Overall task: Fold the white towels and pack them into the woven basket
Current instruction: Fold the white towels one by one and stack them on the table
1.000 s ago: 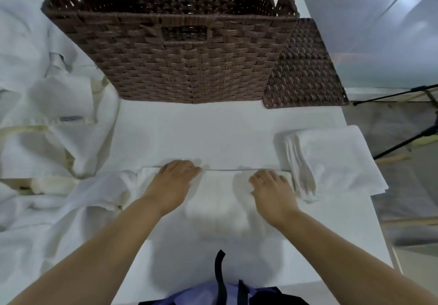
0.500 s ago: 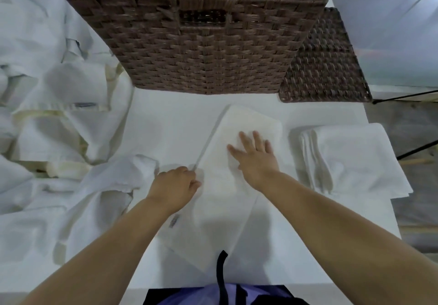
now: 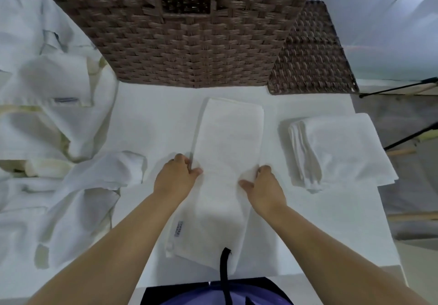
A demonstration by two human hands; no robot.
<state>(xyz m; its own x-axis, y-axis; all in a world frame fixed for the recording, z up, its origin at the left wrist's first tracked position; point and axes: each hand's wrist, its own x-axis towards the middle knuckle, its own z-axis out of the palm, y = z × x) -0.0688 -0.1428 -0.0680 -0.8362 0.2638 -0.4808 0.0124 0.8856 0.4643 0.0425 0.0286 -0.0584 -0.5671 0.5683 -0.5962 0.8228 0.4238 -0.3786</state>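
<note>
Lying lengthwise on the white table [image 3: 154, 119], the towel [image 3: 227, 138] is a long folded strip running from the near edge toward the woven basket [image 3: 189, 43], its far end near the basket's wall but apart from it. The left hand [image 3: 175, 179] pinches the strip's left edge about midway, thumb on top. The right hand [image 3: 263, 186] pinches the right edge opposite. A stack of folded towels [image 3: 343, 148] lies to the right, apart from the strip, and a heap of loose towels [image 3: 59, 138] spreads to the left. A crosswise fold looks due next. With only the edges held, the layers could slide apart when lifted, leaving a skewed fold that will not match the stack.
</note>
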